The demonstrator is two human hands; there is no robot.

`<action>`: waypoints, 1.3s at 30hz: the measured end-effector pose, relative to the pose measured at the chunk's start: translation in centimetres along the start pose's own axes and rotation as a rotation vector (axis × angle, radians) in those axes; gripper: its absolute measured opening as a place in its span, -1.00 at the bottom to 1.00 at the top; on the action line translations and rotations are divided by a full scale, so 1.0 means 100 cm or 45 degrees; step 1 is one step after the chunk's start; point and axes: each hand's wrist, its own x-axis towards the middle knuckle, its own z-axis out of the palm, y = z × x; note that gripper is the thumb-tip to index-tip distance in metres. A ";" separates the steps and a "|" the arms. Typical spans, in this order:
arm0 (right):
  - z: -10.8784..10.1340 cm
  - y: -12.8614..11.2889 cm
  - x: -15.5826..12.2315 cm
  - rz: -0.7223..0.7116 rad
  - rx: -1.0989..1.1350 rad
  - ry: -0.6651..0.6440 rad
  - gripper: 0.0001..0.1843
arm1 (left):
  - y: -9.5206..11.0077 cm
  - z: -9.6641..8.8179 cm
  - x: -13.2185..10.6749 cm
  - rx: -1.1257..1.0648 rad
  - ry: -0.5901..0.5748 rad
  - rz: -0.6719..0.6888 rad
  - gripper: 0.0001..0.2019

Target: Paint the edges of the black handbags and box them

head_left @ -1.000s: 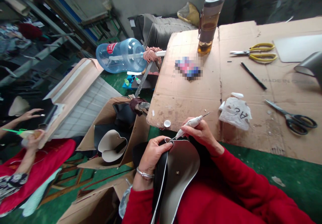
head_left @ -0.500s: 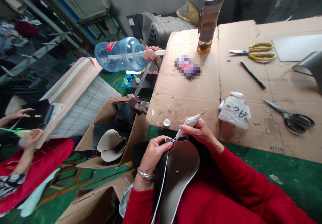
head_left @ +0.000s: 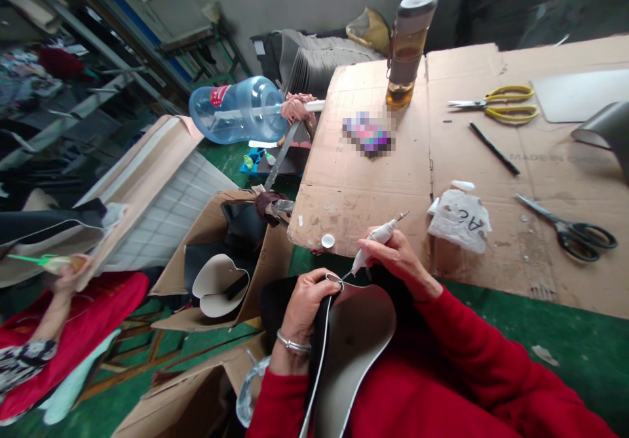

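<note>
In my right hand is a slim white squeeze tube, its narrow dark tip pointing down at the panel edge and a thin spike at its upper end. My left hand pinches the top edge of a curved panel, beige-grey inside and black outside, with a white rim. The panel rests on my lap against my red sleeve. The tube's tip is close to my left fingertips; whether it touches the rim I cannot tell. A small white cap lies on the table edge just above.
On the cardboard-covered table lie black scissors, yellow-handled snips, a black stick, a crumpled plastic bag and a tea bottle. A carton holding panels stands left, beyond it a co-worker's hand.
The tube's tip has lifted slightly away from the rim, with my right hand shifting a little right. My left hand still pinches the panel. The co-worker's dark panel has moved.
</note>
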 end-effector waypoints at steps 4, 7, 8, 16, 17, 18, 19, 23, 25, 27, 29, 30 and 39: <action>0.003 0.004 0.000 -0.039 0.052 0.214 -0.65 | 0.002 -0.011 -0.005 -0.062 0.106 0.006 -0.89; 0.007 0.004 0.001 -0.130 -0.036 0.303 -0.68 | 0.006 -0.019 -0.008 -0.028 0.165 -0.004 -0.83; 0.008 0.004 0.001 -0.164 -0.087 0.317 -0.70 | 0.007 -0.021 -0.009 -0.002 0.181 0.002 -0.81; 0.013 0.007 0.001 -0.264 -0.345 0.325 -0.71 | 0.007 -0.022 -0.007 0.155 0.251 0.024 -0.83; 0.013 0.008 0.001 -0.267 -0.349 0.309 -0.72 | 0.005 -0.022 -0.006 0.128 0.275 0.014 -0.84; 0.013 0.008 0.001 -0.267 -0.350 0.284 -0.72 | 0.003 -0.023 -0.004 0.089 0.298 0.004 -0.84; 0.013 0.009 0.001 -0.263 -0.348 0.252 -0.73 | 0.001 -0.025 -0.001 0.045 0.315 -0.008 -0.83; 0.012 0.011 0.002 -0.249 -0.346 0.148 -0.75 | -0.003 -0.035 0.007 -0.062 0.298 -0.052 -0.76; 0.013 0.010 0.002 -0.260 -0.349 0.126 -0.75 | -0.001 -0.041 0.008 -0.051 0.269 -0.051 -0.74; 0.013 0.010 0.003 -0.275 -0.352 0.114 -0.76 | 0.002 -0.045 0.009 -0.010 0.248 -0.032 -0.73; 0.013 0.009 0.003 -0.286 -0.364 0.110 -0.77 | 0.005 -0.047 0.008 0.039 0.240 -0.008 -0.73; 0.014 0.008 0.003 -0.289 -0.379 0.108 -0.77 | 0.007 -0.048 0.007 0.058 0.238 -0.001 -0.73; 0.015 0.005 0.002 -0.233 -0.417 0.092 -0.73 | 0.011 -0.044 0.004 0.026 0.303 -0.017 -0.71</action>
